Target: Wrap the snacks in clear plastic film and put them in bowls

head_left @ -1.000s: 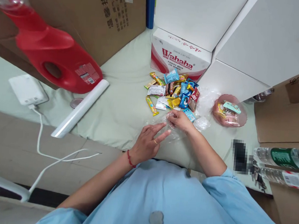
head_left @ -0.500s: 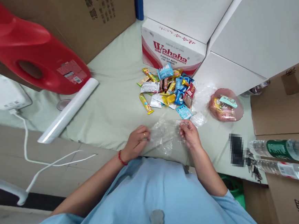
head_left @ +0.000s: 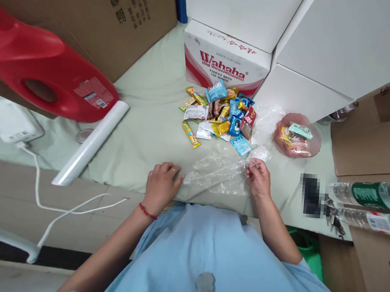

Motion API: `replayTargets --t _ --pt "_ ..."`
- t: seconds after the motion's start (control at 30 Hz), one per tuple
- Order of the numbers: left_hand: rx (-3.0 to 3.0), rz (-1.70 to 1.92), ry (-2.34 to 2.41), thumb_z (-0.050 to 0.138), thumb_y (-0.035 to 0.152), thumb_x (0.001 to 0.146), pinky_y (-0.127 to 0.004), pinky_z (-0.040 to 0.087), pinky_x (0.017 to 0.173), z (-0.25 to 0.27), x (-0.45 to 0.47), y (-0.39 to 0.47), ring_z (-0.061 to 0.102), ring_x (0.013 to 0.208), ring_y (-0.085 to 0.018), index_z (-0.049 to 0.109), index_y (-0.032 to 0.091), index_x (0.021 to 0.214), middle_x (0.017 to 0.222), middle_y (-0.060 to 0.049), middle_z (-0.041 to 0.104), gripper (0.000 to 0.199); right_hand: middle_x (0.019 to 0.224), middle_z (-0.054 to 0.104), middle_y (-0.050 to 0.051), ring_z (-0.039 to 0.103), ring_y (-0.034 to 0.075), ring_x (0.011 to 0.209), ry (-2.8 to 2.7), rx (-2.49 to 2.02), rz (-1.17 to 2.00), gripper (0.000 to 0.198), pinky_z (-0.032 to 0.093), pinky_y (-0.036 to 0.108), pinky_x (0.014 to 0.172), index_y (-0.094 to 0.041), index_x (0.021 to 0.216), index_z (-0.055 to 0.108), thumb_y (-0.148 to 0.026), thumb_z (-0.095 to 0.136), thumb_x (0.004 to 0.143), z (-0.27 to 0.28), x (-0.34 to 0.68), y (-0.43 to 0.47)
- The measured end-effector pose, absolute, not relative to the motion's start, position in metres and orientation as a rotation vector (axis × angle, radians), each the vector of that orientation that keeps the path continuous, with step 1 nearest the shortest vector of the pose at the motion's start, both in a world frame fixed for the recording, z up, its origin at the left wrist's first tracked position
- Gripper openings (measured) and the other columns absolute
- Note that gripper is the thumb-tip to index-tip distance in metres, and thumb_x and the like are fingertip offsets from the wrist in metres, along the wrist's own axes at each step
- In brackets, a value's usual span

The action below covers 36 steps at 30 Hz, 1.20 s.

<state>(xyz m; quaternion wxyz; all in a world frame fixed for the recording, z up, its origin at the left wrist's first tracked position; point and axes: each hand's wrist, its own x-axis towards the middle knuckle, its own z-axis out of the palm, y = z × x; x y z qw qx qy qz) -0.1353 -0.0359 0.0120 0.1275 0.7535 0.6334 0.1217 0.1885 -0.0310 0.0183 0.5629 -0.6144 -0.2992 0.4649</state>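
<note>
A thin, crinkled clear plastic bag [head_left: 216, 172] lies spread on the pale green cloth in front of me. My right hand [head_left: 259, 177] pinches its right end between thumb and fingers. Beside its left end rests my left hand [head_left: 162, 181], thumb apart from the fingers and nothing visible in it. Beyond the bag is a pile of small wrapped snacks [head_left: 222, 116] in mixed colours. A pink see-through bowl [head_left: 313, 144] with several wrapped snacks in it stands to the right of the pile.
Behind the snacks stands a white and red Wahaha carton [head_left: 224, 58]. At the left are a red jug [head_left: 61, 77], a white roll [head_left: 92, 142] and a white power bank [head_left: 11, 120] with a cable. Two water bottles [head_left: 366, 194] and keys [head_left: 335, 222] lie at the right.
My left hand has moved left, off the plastic, and its fingers have spread. My right hand has shifted slightly right, and the bag now lies wider and flatter.
</note>
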Motion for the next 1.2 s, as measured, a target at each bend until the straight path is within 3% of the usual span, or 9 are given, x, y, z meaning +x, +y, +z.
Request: replayTargets --t 0.13,0.23,0.37,0.47,0.6,0.73,0.97,1.07,1.2 --pt "2.201 0.673 1.872 0.056 0.018 0.089 -0.056 0.044 0.1 0.024 -0.122 -0.032 0.051 0.127 -0.038 0.071 0.021 0.116 0.137 -0.018 0.061 0.031 0.072 0.06 -0.007 0.049 0.009 0.055 -0.681 -1.478 1.117 0.041 0.037 0.021 0.049 -0.025 0.098 0.061 -0.038 0.08 0.065 0.016 0.191 -0.03" --pt "2.25 0.832 1.385 0.051 0.009 0.089 -0.053 0.04 0.112 0.032 -0.102 -0.025 0.049 0.137 -0.032 0.071 0.023 0.104 0.135 -0.013 0.064 0.029 0.07 0.059 -0.007 0.048 0.009 0.054 -0.702 -1.478 1.146 0.038 0.036 0.021 0.049 -0.024 0.097 0.061 -0.038 0.08 0.067 0.014 0.184 -0.032" --pt "2.27 0.407 0.945 0.05 0.008 0.088 -0.038 0.052 0.094 0.034 -0.078 -0.013 0.068 0.108 -0.025 0.069 0.024 0.092 0.118 -0.01 0.072 0.026 0.068 0.057 -0.008 0.047 0.009 0.054 -0.746 -1.456 1.13 0.034 0.038 0.022 0.05 -0.024 0.096 0.062 -0.037 0.078 0.07 0.015 0.176 -0.032" --pt "2.283 0.249 1.102 0.053 0.013 0.088 -0.035 0.054 0.081 0.031 -0.075 -0.007 0.071 0.097 -0.025 0.068 0.023 0.107 0.131 -0.011 0.067 0.027 0.072 0.06 -0.007 0.048 0.009 0.055 -0.748 -1.458 1.103 0.034 0.039 0.022 0.05 -0.024 0.099 0.063 -0.036 0.078 0.071 0.016 0.18 -0.034" --pt "2.282 0.283 1.424 0.05 0.038 0.099 -0.037 0.055 0.086 0.026 -0.083 -0.002 0.071 0.107 -0.029 0.065 0.021 0.125 0.146 -0.015 0.057 0.034 0.073 0.062 -0.005 0.047 0.008 0.054 -0.673 -1.481 1.153 0.033 0.035 0.02 0.046 -0.021 0.089 0.062 -0.042 0.079 0.07 0.011 0.189 -0.041" --pt "2.2 0.127 1.639 0.045 0.042 0.102 -0.04 0.059 0.085 0.024 -0.092 -0.006 0.072 0.107 -0.03 0.05 0.023 0.15 0.157 -0.017 0.047 0.052 0.068 0.061 -0.005 0.044 0.006 0.05 -0.61 -1.511 1.221 0.039 0.031 0.018 0.043 -0.02 0.082 0.06 -0.049 0.082 0.068 0.005 0.193 -0.045" --pt "2.09 0.086 1.751 0.041 0.042 0.104 -0.048 0.062 0.091 0.023 -0.103 -0.021 0.055 0.14 -0.037 0.028 0.027 0.165 0.169 -0.017 0.03 0.064 0.07 0.061 -0.006 0.043 0.007 0.046 -0.629 -1.551 1.075 0.049 0.029 0.018 0.04 -0.022 0.099 0.057 -0.059 0.078 0.074 0.002 0.199 -0.03" --pt "2.027 0.223 1.743 0.047 0.039 0.102 -0.047 0.061 0.096 0.014 -0.105 -0.029 0.046 0.149 -0.036 0.025 0.025 0.165 0.17 -0.017 0.029 0.068 0.084 0.065 -0.001 0.053 0.01 0.056 -0.864 -1.636 0.693 0.04 0.044 0.023 0.05 -0.022 0.109 0.059 -0.056 0.066 0.089 0.011 0.191 -0.033" --pt "1.975 0.414 1.656 0.051 0.035 0.099 -0.046 0.055 0.108 -0.001 -0.101 -0.041 0.043 0.151 -0.032 0.025 0.024 0.165 0.168 -0.014 0.035 0.071 0.109 0.071 0.01 0.067 0.023 0.099 -1.653 -1.558 0.372 0.026 0.057 0.039 0.088 -0.021 0.117 0.068 -0.038 0.053 0.103 0.022 0.163 -0.051"
